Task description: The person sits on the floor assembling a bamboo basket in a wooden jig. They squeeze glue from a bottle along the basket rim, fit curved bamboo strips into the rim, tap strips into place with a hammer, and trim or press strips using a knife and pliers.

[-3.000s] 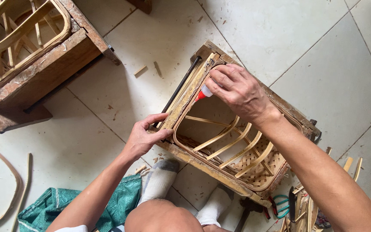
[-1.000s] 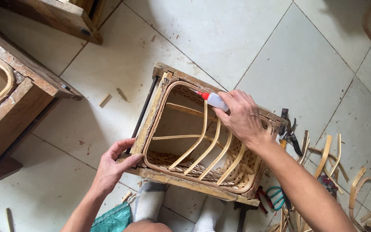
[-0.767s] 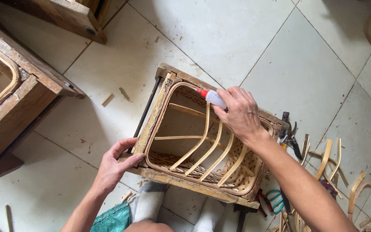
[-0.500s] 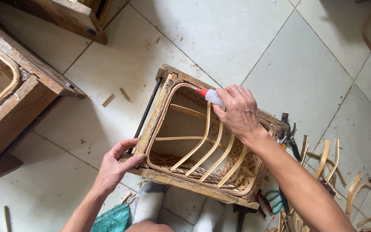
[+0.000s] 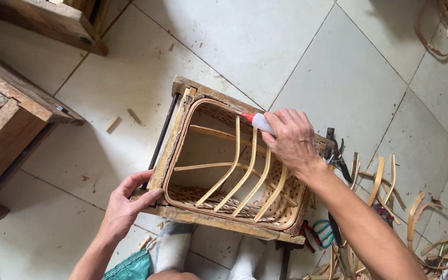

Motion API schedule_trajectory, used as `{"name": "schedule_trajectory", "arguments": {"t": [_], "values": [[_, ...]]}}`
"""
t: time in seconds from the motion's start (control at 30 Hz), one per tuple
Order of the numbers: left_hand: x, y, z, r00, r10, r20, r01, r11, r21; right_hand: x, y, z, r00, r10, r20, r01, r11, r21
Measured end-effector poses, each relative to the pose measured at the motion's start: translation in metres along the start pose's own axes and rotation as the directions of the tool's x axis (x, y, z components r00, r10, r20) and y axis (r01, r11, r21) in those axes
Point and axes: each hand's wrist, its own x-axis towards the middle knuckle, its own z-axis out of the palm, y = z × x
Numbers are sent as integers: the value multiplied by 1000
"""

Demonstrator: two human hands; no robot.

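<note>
A small glue bottle (image 5: 259, 122) is clamped in the right hand (image 5: 292, 140), its red tip set against the far rim of the woven basket (image 5: 229, 171) — held in a wooden frame (image 5: 211, 222) on the tiled floor (image 5: 307, 52). The frame's near-left corner is gripped by the left hand (image 5: 125, 202), fingers curled — thumb on top.

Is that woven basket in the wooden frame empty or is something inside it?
Empty: the woven rattan basket shows only its bent ribs and bare weave inside the wooden frame.
</note>
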Motion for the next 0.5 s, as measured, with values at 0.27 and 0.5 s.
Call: {"name": "schedule_trajectory", "arguments": {"t": [0.27,0.5], "values": [[3,-9,-3,1000,13,-25,-13,1000,7,-26,15,-24,999,43,3,-43,999,-8],[5,-13,-5,999,32,-21,-33,999,-7,-50,32,-10,997,80,-14,-80,996,-35]]}}
